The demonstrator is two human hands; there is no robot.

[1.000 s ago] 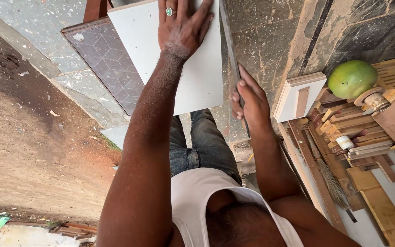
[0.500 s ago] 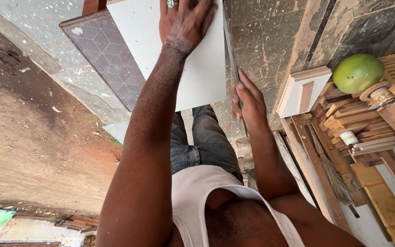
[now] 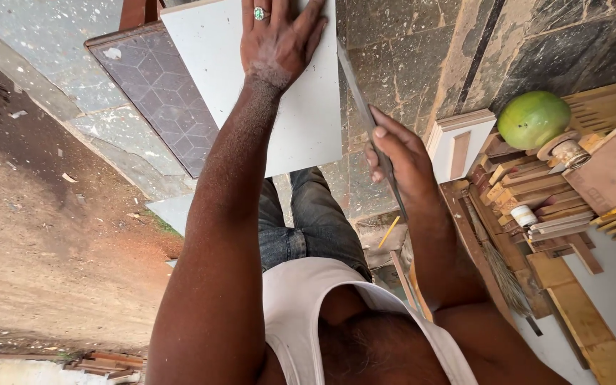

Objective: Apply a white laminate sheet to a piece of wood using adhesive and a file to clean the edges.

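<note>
My left hand (image 3: 278, 44), with a green-stoned ring on one finger, lies flat with fingers spread on a white board (image 3: 301, 125) that rests over my knees. My right hand (image 3: 397, 155) is closed around a long thin metal blade (image 3: 354, 82), which lies along the right edge of the white board. Under the white board, a dark board with a hexagon pattern (image 3: 155, 89) sticks out to the left. Both forearms are dusted with fine powder.
At the right there is a pile of wood offcuts (image 3: 536, 199), with a round green fruit (image 3: 534, 119), a small white framed panel (image 3: 458, 146), a tape roll (image 3: 565, 148) and a broom (image 3: 497, 267). Stone floor tiles (image 3: 422, 50) lie ahead and bare earth (image 3: 51, 235) to the left.
The view has shifted a little. My left hand stays pressed on the white board, and my right hand keeps the blade at the board's edge with only a slight movement.
</note>
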